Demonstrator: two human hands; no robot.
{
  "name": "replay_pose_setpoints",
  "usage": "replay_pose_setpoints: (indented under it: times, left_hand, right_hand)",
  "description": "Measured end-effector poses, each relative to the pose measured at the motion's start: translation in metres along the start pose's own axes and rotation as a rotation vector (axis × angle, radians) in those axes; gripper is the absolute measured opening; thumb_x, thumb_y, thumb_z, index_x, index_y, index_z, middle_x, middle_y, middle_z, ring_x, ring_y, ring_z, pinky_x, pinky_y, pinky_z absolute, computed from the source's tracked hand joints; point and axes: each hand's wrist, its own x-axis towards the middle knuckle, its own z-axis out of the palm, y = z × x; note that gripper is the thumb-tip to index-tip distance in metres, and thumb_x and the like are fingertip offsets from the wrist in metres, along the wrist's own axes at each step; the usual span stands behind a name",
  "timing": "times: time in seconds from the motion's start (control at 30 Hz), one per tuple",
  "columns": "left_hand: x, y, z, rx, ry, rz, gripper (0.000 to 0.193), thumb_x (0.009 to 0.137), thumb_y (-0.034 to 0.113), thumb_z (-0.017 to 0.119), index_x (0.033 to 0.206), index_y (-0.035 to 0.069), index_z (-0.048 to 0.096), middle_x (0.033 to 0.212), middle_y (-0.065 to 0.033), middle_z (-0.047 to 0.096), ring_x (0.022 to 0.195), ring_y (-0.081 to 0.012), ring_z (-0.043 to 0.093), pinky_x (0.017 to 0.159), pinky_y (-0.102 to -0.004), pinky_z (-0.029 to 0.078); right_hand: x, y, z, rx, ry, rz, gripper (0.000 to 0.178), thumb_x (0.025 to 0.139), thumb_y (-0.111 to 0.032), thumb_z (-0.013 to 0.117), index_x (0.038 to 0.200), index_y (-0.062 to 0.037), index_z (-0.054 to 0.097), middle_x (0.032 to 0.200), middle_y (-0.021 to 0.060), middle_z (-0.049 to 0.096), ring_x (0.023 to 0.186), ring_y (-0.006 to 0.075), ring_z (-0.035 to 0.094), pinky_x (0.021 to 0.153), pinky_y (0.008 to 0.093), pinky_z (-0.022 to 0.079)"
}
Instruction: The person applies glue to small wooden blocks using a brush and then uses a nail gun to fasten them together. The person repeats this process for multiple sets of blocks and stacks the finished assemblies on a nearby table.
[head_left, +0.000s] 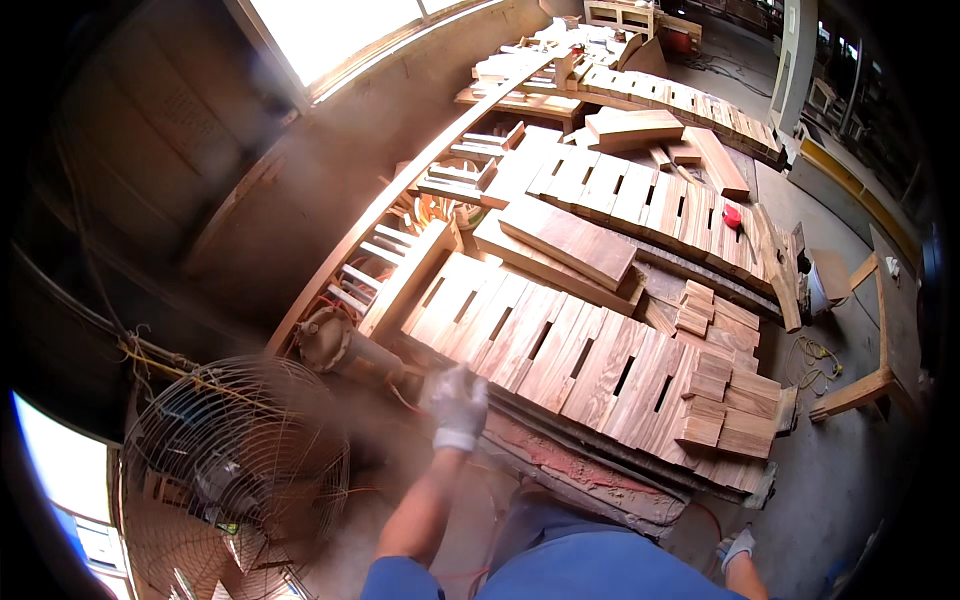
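Note:
My left hand, in a pale glove, is raised beside the near left end of a long slatted row of wooden boards. Its fingers look curled in, but haze blurs them and whatever they may hold. Just left of it lies a dusty cylindrical machine part with a round flange. Low at the right, my right hand, gloved too, hangs past the row's near end, close to a thin red cord. Its fingers are too small to read. Several short wooden blocks rest on the row's right end.
A large wire-caged fan stands at lower left, amid dusty haze. Thick planks lie across the row, with another slatted row beyond, bearing a red tape measure. A wooden frame and a yellow cord are at right.

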Motion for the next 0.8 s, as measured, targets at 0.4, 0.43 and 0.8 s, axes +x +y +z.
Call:
replay_pose_setpoints:
  times: [0.4, 0.43, 0.8]
  left_hand:
    - [0.276, -0.145, 0.019, 0.501, -0.258, -0.055, 0.080, 0.092, 0.043, 0.076, 0.156, 0.003, 0.048, 0.146, -0.0228, 0.061, 0.140, -0.0421, 0.052, 0.120, -0.0521, 0.038]
    - [0.282, -0.148, 0.023, 0.459, -0.319, -0.100, 0.080, 0.091, 0.041, 0.078, 0.155, 0.002, 0.048, 0.138, -0.0234, 0.064, 0.135, -0.0426, 0.056, 0.116, -0.0512, 0.042]
    - [0.296, -0.149, 0.017, 0.402, -0.383, -0.128, 0.056, 0.091, 0.036, 0.077, 0.133, 0.004, 0.057, 0.126, -0.0228, 0.069, 0.123, -0.0400, 0.065, 0.104, -0.0498, 0.051]
  right_hand:
    - [-0.320, 0.035, 0.171, -0.915, -0.006, -1.114, 0.021, 0.093, -0.019, 0.069, 0.097, -0.0001, 0.076, 0.089, 0.0182, 0.076, 0.085, 0.0354, 0.075, 0.082, 0.0451, 0.058]
    - [-0.342, 0.028, 0.187, -0.885, -0.023, -1.224, 0.020, 0.092, -0.019, 0.070, 0.099, -0.0005, 0.076, 0.091, 0.0189, 0.075, 0.086, 0.0364, 0.074, 0.083, 0.0455, 0.058]
    - [-0.418, -0.049, 0.314, -0.891, -0.130, -1.898, 0.034, 0.084, -0.017, 0.079, 0.113, -0.0047, 0.066, 0.101, 0.0175, 0.070, 0.095, 0.0408, 0.068, 0.085, 0.0506, 0.054]
